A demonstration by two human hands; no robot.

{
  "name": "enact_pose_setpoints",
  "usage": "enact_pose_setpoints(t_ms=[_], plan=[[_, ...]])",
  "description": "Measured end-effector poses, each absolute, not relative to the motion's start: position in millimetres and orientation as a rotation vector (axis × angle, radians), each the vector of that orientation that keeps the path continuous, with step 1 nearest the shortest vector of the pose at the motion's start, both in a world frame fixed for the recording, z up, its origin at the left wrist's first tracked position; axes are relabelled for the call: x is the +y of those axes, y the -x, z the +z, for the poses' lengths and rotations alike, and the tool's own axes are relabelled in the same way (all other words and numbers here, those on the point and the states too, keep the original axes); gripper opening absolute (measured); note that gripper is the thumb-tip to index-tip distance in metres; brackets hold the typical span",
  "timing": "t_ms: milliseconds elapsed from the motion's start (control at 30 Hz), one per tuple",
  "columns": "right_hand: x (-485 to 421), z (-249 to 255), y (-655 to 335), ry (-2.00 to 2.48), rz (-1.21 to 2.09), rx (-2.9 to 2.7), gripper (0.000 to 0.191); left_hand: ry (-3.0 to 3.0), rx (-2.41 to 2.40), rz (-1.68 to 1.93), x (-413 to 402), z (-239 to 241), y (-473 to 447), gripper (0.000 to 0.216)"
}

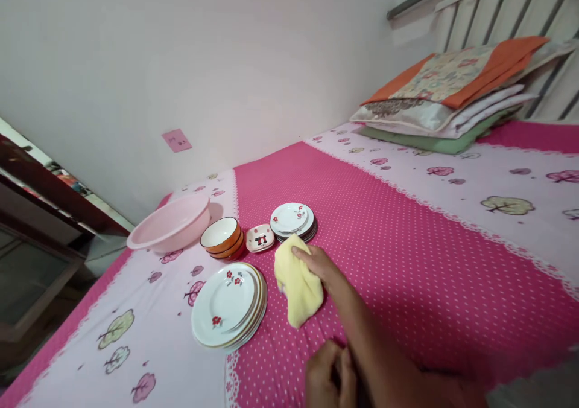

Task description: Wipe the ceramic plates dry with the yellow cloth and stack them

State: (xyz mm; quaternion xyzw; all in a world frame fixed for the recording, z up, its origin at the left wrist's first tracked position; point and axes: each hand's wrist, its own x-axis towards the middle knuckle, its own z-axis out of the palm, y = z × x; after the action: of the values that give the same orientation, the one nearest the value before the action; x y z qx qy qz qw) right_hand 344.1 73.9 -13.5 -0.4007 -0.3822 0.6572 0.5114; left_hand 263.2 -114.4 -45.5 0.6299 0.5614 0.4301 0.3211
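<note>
My right hand (319, 264) reaches forward over the pink bedsheet and grips a yellow cloth (297, 284), fingers wrapped over its upper edge. The cloth lies between a stack of large white floral plates (226, 304) on its left and a stack of smaller floral plates (292, 219) just beyond it. My left hand (329, 375) sits low at the bottom edge, against my right forearm. Its fingers are curled closed, and what they hold, if anything, is hidden.
A pink plastic basin (169, 224) stands at the back left near the wall. Beside it are stacked orange bowls (221, 238) and a small square dish (260, 238). Folded pillows and bedding (446, 97) pile up at the far right by the headboard.
</note>
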Motion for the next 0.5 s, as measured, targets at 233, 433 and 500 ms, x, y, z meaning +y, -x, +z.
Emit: enact_pose_setpoints(t_ms=[233,433,500], plan=[[62,-37,-370,0.833,1.667,-0.798,0.049,-1.866,1.464,0.807,-105,-48,-272,0.038],[53,-47,-378,0.788,1.654,-0.692,0.042,-1.966,1.589,0.767,-104,-56,-278,0.032],[53,-50,-378,0.804,1.658,-0.663,0.038,-2.01,1.646,0.754,-103,-59,-279,0.033]])
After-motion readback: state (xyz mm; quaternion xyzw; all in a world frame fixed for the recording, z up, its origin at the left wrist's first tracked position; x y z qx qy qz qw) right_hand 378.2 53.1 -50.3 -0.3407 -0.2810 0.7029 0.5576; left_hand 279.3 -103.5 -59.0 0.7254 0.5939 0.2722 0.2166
